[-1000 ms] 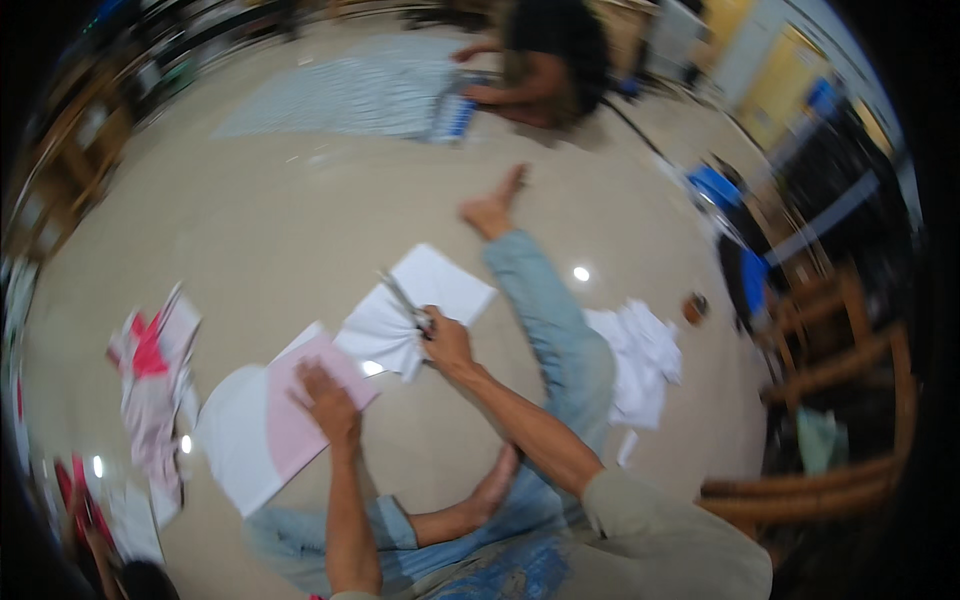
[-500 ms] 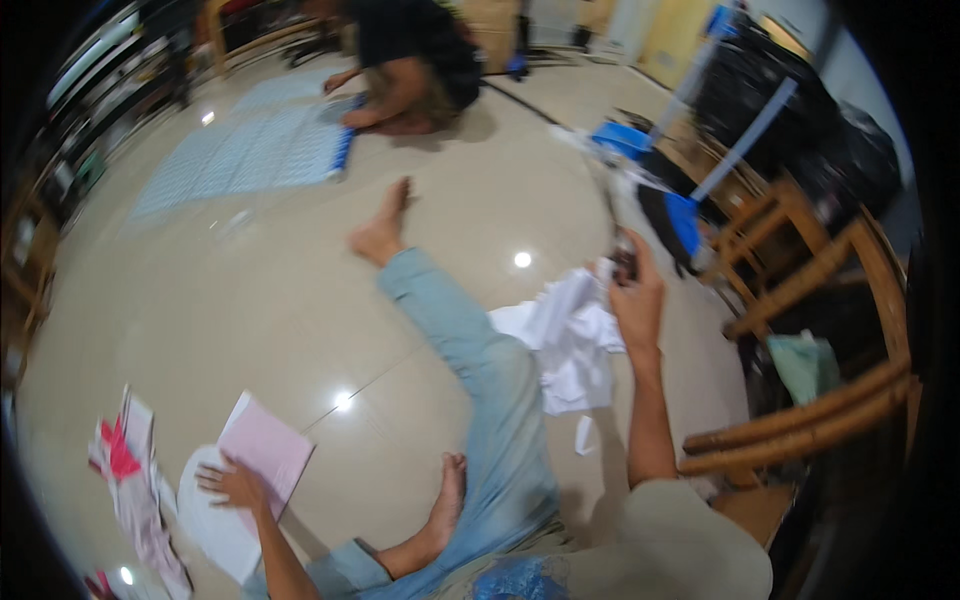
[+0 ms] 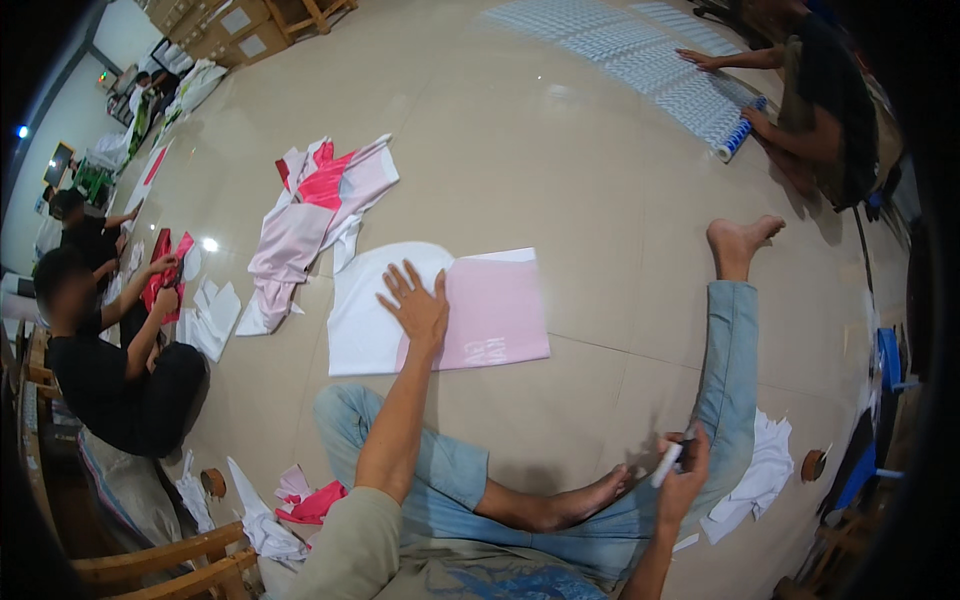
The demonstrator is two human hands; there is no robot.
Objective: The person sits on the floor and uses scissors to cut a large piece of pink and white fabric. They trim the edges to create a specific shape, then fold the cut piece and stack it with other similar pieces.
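My left hand (image 3: 417, 312) lies flat, fingers spread, on a white cloth piece (image 3: 365, 335) with a rounded top, spread on the floor. Beside and partly under it is a pink cloth panel (image 3: 495, 310) with a white top edge and pale printing. Above my right thigh, my right hand (image 3: 685, 480) is closed around a small dark-and-white tool (image 3: 668, 464), too blurred to name more exactly. Up and left of the white piece lies a heap of pale pink and bright pink cloth (image 3: 310, 215).
White cloth scraps (image 3: 755, 475) lie beyond my right leg; pink scraps (image 3: 310, 503) lie near my left knee. A person (image 3: 830, 120) at the upper right handles a patterned sheet (image 3: 640, 60). Another person (image 3: 95, 350) sits at left with red cloth. A wooden chair (image 3: 170, 560) stands lower left.
The view has swung left. My right hand has come from the white scraps beyond my right leg to above my thigh. My left hand still rests on the cloth.
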